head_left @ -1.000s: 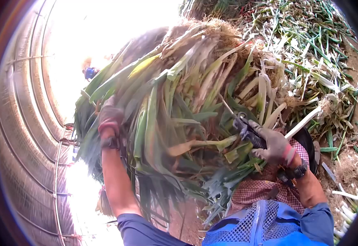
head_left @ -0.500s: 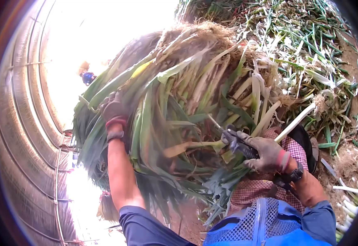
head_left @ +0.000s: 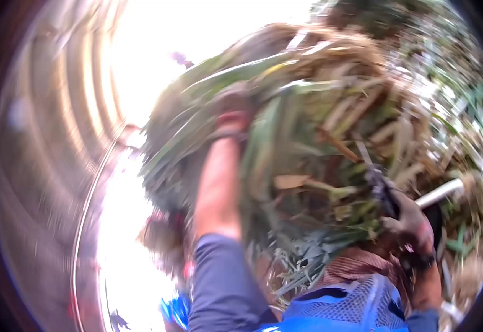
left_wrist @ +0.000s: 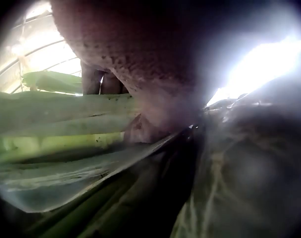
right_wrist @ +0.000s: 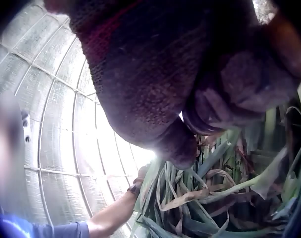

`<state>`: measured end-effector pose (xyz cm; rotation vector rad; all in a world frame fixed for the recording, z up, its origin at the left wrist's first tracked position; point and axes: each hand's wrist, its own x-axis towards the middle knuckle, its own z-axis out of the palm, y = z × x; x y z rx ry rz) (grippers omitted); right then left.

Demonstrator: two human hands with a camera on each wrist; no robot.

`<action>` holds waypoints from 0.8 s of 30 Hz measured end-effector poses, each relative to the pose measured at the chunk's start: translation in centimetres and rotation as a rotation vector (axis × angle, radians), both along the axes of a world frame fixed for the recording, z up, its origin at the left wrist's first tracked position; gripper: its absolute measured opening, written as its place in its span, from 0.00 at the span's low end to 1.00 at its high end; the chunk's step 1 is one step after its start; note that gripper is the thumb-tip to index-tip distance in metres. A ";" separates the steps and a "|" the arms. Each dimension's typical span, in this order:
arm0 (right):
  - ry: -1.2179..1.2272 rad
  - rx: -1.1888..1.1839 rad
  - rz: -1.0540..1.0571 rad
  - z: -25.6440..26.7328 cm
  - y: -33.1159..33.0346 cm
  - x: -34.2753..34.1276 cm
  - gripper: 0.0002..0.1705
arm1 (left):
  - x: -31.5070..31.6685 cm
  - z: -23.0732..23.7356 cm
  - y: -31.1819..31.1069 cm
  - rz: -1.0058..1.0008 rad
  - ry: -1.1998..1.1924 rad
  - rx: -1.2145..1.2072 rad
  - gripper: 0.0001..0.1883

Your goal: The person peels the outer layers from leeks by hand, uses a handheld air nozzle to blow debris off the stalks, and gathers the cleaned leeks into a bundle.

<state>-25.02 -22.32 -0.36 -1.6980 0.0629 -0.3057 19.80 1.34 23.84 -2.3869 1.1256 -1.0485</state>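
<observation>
A heap of long green onions (head_left: 277, 138) is piled in front of the body, its brown roots (head_left: 357, 47) turned toward the far side and its leaves spilling to the left and nearer. The left hand (head_left: 234, 104) is laid into the left part of the heap; in the left wrist view, long green leaves (left_wrist: 51, 114) are seen caught between its thumb and fingers. By the right hand (head_left: 412, 221) a dark hand tool (head_left: 384, 191) is gripped, its thin metal rod pointed into the heap.

Just beside the right hand a bare white stalk (head_left: 440, 192) is seen; whether it is also held cannot be told. It is judged to have been cleaned, while most of the heap, where rooted ends and withered leaves are mixed together, appears to be left untrimmed. The work is therefore judged far from complete.

The right hand's surroundings are crowded: a pale dry leaf (head_left: 292, 181) is stretched across the heap, and loose leaf litter (head_left: 474, 99) is strewn to the right. The near side is bordered by a blue mesh garment (head_left: 330, 312), and the left by a ribbed tunnel wall (head_left: 45, 166). Fine detail is lost to blur.
</observation>
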 end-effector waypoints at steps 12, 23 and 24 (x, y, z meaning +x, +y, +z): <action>-0.040 0.034 0.111 0.0 0.9 -0.6 0.53 | -2.0 2.7 -1.5 0.287 0.036 0.063 0.12; 0.097 0.288 0.135 -2.1 -0.2 0.9 0.54 | -13.7 -0.9 -7.1 0.077 0.326 0.232 0.13; 0.113 0.275 0.113 -2.3 -0.4 1.1 0.54 | -14.1 -2.4 -7.6 0.102 0.308 0.209 0.14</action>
